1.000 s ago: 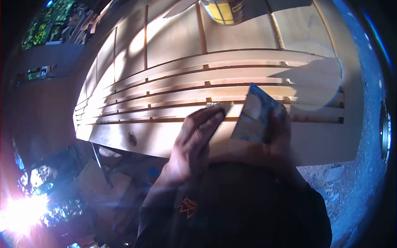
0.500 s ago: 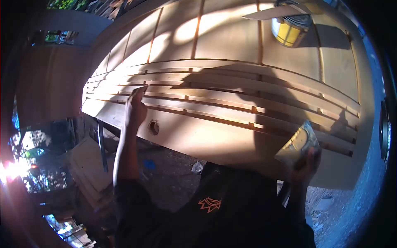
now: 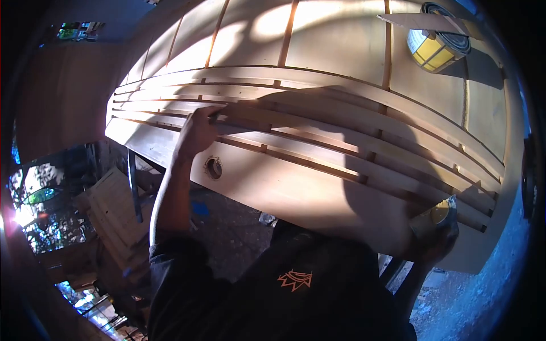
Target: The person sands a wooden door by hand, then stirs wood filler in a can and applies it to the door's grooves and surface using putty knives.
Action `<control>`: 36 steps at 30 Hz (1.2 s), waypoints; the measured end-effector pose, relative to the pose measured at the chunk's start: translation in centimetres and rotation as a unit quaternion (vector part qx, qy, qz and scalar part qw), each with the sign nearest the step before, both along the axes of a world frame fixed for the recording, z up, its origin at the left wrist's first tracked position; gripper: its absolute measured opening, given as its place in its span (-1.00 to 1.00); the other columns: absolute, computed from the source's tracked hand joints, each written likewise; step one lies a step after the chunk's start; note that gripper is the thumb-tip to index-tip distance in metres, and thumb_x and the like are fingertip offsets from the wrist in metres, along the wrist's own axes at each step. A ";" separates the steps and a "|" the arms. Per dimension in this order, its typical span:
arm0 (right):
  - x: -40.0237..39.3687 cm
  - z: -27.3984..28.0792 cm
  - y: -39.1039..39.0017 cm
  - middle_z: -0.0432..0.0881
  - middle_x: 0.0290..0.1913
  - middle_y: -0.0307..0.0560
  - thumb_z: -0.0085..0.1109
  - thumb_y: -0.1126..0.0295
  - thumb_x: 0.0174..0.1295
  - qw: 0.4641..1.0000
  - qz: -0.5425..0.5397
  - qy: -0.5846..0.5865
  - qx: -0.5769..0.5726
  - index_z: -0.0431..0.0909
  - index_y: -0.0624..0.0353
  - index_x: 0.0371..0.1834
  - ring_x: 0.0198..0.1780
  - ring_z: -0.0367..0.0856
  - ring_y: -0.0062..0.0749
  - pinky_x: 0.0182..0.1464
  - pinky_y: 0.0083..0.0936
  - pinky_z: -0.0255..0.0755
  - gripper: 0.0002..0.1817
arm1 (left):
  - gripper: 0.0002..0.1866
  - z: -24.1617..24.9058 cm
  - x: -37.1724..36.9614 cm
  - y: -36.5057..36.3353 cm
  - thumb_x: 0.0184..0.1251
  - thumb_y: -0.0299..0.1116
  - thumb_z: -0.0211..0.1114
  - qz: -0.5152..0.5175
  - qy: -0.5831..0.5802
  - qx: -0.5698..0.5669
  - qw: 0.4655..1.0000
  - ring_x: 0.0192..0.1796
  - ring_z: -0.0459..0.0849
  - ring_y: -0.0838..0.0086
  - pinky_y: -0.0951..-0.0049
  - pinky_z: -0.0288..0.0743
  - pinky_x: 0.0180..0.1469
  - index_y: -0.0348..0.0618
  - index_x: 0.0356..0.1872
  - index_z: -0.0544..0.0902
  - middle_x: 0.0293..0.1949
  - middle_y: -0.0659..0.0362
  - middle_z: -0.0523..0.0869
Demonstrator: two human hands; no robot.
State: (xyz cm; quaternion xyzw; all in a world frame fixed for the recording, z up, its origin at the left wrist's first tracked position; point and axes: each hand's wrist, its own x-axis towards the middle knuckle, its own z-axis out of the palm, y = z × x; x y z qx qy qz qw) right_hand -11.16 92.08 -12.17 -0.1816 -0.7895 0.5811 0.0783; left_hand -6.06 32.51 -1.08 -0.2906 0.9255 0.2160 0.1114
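Note:
A large wooden door panel (image 3: 273,187) with long parallel slats (image 3: 318,122) lies in front of me. My left hand (image 3: 199,131) is at the slats on the left, its fingers bent and closed together. Whatever they may grip is hidden in shadow. Low on the right, my right hand (image 3: 438,241) is wrapped round a flat plate (image 3: 441,215) smeared with yellowish filler, held above the panel's near right corner. Between my hands, the near board has a round hole (image 3: 214,167) with a rough rim.
A yellow-labelled can (image 3: 435,51) stands on the panel at the far right, with a flat strip (image 3: 424,23) across its top. A metal leg (image 3: 133,184) shows below the panel's left end. Loose wooden boards (image 3: 111,213) lean at the lower left.
My left hand has turned and its fingers have curled in at the slats. The filler-smeared plate in my right hand has tilted and moved right and down. The view has shifted slightly.

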 end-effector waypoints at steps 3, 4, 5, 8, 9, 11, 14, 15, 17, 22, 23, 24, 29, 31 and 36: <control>-0.1 0.4 -0.8 0.46 0.07 0.01 0.04 0.19 0.34 1.000 0.006 0.009 -0.025 0.37 0.34 0.13 0.06 0.43 -0.32 0.09 -0.38 0.35 -0.54 | -0.63 1.7 -2.3 6.4 0.06 -0.55 0.15 -0.026 -0.033 -0.042 0.998 -0.11 0.68 0.17 0.31 0.51 -0.05 -0.22 -0.04 0.61 -0.21 -0.10 0.69; -0.2 0.9 -1.5 0.47 0.07 0.00 0.05 0.20 0.33 0.999 -0.002 0.008 -0.045 0.37 0.34 0.13 0.06 0.44 -0.33 0.09 -0.39 0.36 -0.54 | -0.64 1.7 -3.0 8.0 0.05 -0.54 0.16 -0.027 -0.041 -0.046 0.998 -0.12 0.68 0.14 0.27 0.52 -0.05 -0.22 -0.05 0.62 -0.22 -0.11 0.68; -0.3 1.2 -1.9 0.47 0.07 -0.01 0.05 0.20 0.33 0.998 -0.011 0.008 -0.066 0.37 0.34 0.13 0.05 0.44 -0.34 0.09 -0.40 0.36 -0.55 | -0.64 1.2 -3.5 9.2 0.04 -0.55 0.15 -0.039 -0.031 -0.022 0.999 -0.13 0.68 0.12 0.23 0.52 -0.04 -0.21 -0.06 0.62 -0.22 -0.11 0.68; -0.2 1.1 -2.0 0.47 0.05 -0.04 0.06 0.23 0.33 0.997 0.000 0.006 -0.077 0.37 0.32 0.12 0.04 0.45 -0.37 0.08 -0.43 0.37 -0.57 | -0.61 1.6 -4.9 14.4 0.00 -0.58 0.12 -0.111 -0.014 -0.027 0.993 -0.17 0.68 0.07 0.18 0.52 -0.07 -0.19 -0.07 0.63 -0.29 -0.13 0.68; -0.2 1.1 -1.9 0.47 0.07 -0.03 0.03 0.23 0.35 0.997 0.008 0.008 -0.082 0.37 0.33 0.13 0.06 0.44 -0.36 0.10 -0.42 0.35 -0.57 | -0.62 1.6 -4.8 14.7 0.02 -0.57 0.11 -0.135 -0.009 0.015 0.991 -0.18 0.68 0.08 0.18 0.52 -0.10 -0.18 -0.07 0.64 -0.32 -0.13 0.69; -0.2 0.8 -1.7 0.46 0.11 -0.03 -0.01 0.24 0.38 0.995 0.024 0.011 -0.095 0.37 0.34 0.15 0.11 0.43 -0.35 0.16 -0.42 0.31 -0.58 | -0.65 1.9 -4.8 14.6 0.08 -0.55 0.10 -0.126 0.002 0.042 0.991 -0.22 0.69 0.09 0.18 0.52 -0.15 -0.17 -0.08 0.65 -0.34 -0.12 0.69; 0.1 0.7 -1.7 0.46 0.11 -0.03 -0.03 0.24 0.38 0.988 0.022 0.006 -0.150 0.35 0.33 0.16 0.11 0.42 -0.35 0.17 -0.42 0.29 -0.58 | -0.70 2.3 -4.9 10.1 0.21 -0.53 0.06 -0.023 -0.018 -0.008 1.000 -0.26 0.70 0.10 0.19 0.52 -0.19 -0.11 -0.08 0.66 -0.34 -0.08 0.70; 0.0 1.3 -2.3 0.46 0.10 -0.04 -0.01 0.23 0.37 0.985 0.023 0.000 -0.170 0.34 0.32 0.17 0.10 0.42 -0.37 0.15 -0.43 0.29 -0.56 | -0.71 1.1 -4.5 9.4 0.15 -0.50 0.14 -0.045 -0.035 -0.048 0.997 -0.22 0.70 0.11 0.18 0.53 -0.14 -0.13 -0.09 0.65 -0.32 -0.06 0.70; -0.2 1.3 -2.1 0.46 0.09 -0.05 0.00 0.22 0.36 0.985 0.039 0.001 -0.165 0.34 0.32 0.16 0.09 0.42 -0.38 0.14 -0.44 0.30 -0.56 | -0.68 0.0 -4.0 10.6 0.06 -0.52 0.17 -0.089 -0.041 -0.136 0.986 -0.13 0.68 0.11 0.16 0.52 -0.05 -0.13 -0.11 0.65 -0.27 -0.06 0.71; -0.2 1.5 -2.7 0.50 -0.03 -0.07 0.03 0.23 0.34 0.988 0.008 0.015 -0.156 0.40 0.30 0.05 -0.01 0.43 -0.42 0.05 -0.46 0.32 -0.62 | -0.62 1.9 -4.9 10.2 0.01 -0.56 0.14 -0.078 -0.030 -0.028 0.996 -0.15 0.69 0.13 0.22 0.52 -0.08 -0.11 -0.09 0.66 -0.27 -0.08 0.70; -0.3 1.6 -2.8 0.50 -0.03 -0.08 0.03 0.23 0.34 0.987 0.017 0.019 -0.161 0.40 0.30 0.05 -0.01 0.43 -0.43 0.04 -0.47 0.32 -0.63 | -0.73 1.7 -5.0 8.7 0.26 -0.44 0.10 -0.094 -0.048 -0.059 0.993 -0.25 0.71 0.25 0.27 0.50 -0.16 -0.13 -0.06 0.65 -0.32 -0.08 0.70; -0.3 1.8 -2.9 0.50 -0.03 -0.09 0.02 0.24 0.34 0.986 0.026 0.023 -0.165 0.41 0.30 0.04 -0.02 0.43 -0.44 0.03 -0.47 0.32 -0.64 | -0.74 2.0 -5.5 8.7 0.26 -0.45 0.11 -0.066 -0.088 -0.040 0.993 -0.32 0.71 0.25 0.30 0.51 -0.18 -0.13 -0.07 0.66 -0.30 -0.06 0.71; -0.4 2.1 -3.2 0.50 -0.05 -0.12 0.02 0.28 0.34 0.983 0.017 0.018 -0.180 0.38 0.29 0.07 -0.03 0.44 -0.48 0.02 -0.51 0.32 -0.65 | -0.52 2.5 -5.1 12.2 -0.07 -0.65 0.05 -0.182 -0.055 0.048 0.981 -0.09 0.68 0.19 0.27 0.50 0.04 -0.09 -0.07 0.67 -0.21 -0.01 0.71; -0.4 1.9 -3.0 0.50 -0.04 -0.12 0.03 0.29 0.33 0.978 0.034 0.023 -0.203 0.37 0.30 0.08 -0.02 0.44 -0.48 0.02 -0.51 0.33 -0.64 | -0.50 2.2 -5.5 10.6 -0.09 -0.67 0.04 -0.177 -0.093 0.025 0.980 -0.10 0.68 0.18 0.29 0.50 0.04 -0.08 -0.07 0.68 -0.20 -0.01 0.71; -0.3 1.5 -2.8 0.48 -0.01 -0.11 0.01 0.32 0.34 0.983 0.048 0.018 -0.176 0.37 0.31 0.09 -0.01 0.43 -0.48 0.02 -0.48 0.35 -0.65 | -0.54 2.3 -8.9 7.7 -0.08 -0.58 0.07 -0.303 -0.165 0.044 0.938 -0.07 0.65 0.22 0.32 0.46 0.11 -0.02 -0.10 0.70 -0.13 -0.01 0.69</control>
